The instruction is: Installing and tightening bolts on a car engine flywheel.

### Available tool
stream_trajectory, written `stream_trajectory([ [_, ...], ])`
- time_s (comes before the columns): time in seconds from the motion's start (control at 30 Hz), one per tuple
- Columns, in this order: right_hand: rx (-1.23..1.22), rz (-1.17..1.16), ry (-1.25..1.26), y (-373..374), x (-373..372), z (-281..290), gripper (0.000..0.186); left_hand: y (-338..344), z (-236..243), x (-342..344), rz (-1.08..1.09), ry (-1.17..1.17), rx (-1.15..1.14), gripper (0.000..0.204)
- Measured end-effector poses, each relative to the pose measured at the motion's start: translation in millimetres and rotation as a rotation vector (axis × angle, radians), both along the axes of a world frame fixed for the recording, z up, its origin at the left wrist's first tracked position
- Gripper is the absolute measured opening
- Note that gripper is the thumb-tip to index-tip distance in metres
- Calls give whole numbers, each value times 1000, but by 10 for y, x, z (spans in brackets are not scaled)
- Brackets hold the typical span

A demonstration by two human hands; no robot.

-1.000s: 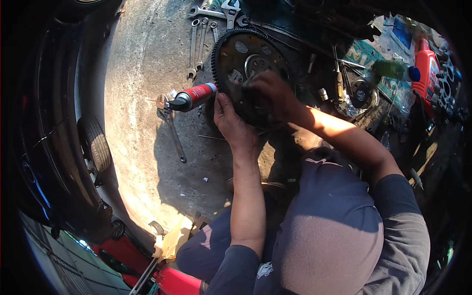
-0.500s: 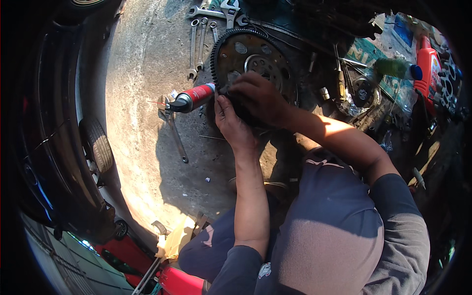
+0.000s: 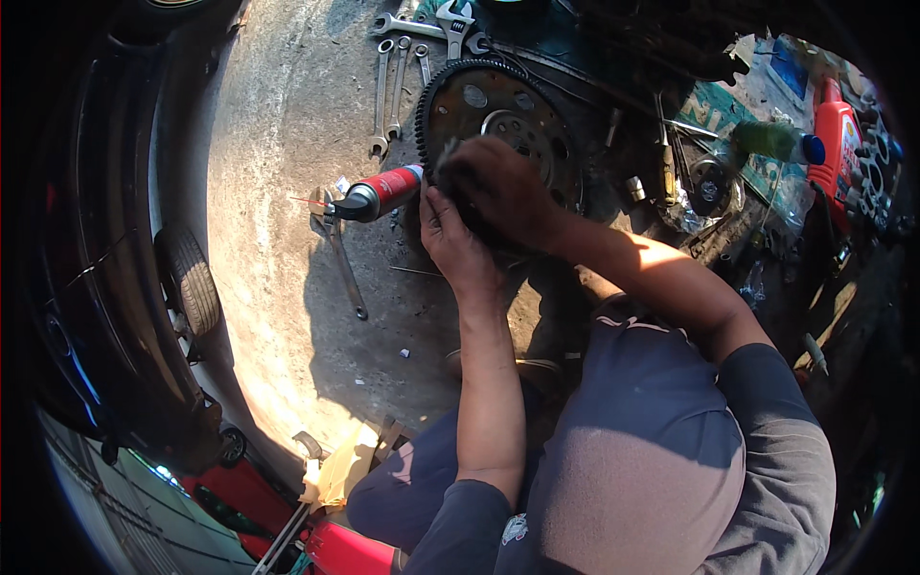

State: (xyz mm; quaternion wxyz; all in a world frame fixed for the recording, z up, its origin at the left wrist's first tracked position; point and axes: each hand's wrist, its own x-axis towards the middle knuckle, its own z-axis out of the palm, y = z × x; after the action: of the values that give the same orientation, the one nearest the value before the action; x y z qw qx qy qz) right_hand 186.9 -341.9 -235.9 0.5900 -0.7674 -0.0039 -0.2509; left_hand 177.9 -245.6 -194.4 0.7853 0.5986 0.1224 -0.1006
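Observation:
A toothed flywheel (image 3: 450,107), dark and stained with round holes and a hub plate, leans tilted in front of me. My left hand (image 3: 458,240) is closed on its near-left rim, thumb up along the edge. Over the plate's lower left part, my right hand (image 3: 500,187) is curled with its fingers together and partly smeared by motion. Something small and greyish shows at its fingertips, too blurred to name. Beside the left fingers is a red spray can (image 3: 388,188) with a black nozzle and thin red straw. Both hands hide the flywheel's lower left part.
An adjustable wrench (image 3: 343,264) lies left of the can. Several combination wrenches (image 3: 381,101) and another adjustable wrench (image 3: 454,29) lie beyond. Right are a screwdriver (image 3: 667,168), a green bottle (image 3: 767,140) and a red jug (image 3: 836,144). A dark car (image 3: 105,240) stands far left.
My right hand has shifted slightly left and up over the flywheel and is now blurred. The left hand keeps its place on the rim.

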Motion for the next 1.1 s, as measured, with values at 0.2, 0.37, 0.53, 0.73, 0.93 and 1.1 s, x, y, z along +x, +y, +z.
stream_trajectory([
  [0.2, -53, -122, -96, -247, 605, -224, 14, -101, -24, 37, -8, -13, 34, 43],
  [0.37, -83, 35, -136, -264, 491, -271, 13, -84, -25, 12, 4, -98, 202, 41],
  [0.53, -107, 3, -79, -313, 594, -221, 13, -74, -94, 42, 12, -112, 265, 35],
  [0.73, -143, -164, 79, -545, 710, -374, 11, -152, 16, 14, -53, -148, 326, 35],
  [0.93, -139, -151, 25, -510, 743, -365, 14, -73, -66, 49, -68, -179, 436, 35],
  [1.1, -179, -142, -28, -372, 629, -211, 13, -68, -66, 34, -74, -183, 437, 37],
])
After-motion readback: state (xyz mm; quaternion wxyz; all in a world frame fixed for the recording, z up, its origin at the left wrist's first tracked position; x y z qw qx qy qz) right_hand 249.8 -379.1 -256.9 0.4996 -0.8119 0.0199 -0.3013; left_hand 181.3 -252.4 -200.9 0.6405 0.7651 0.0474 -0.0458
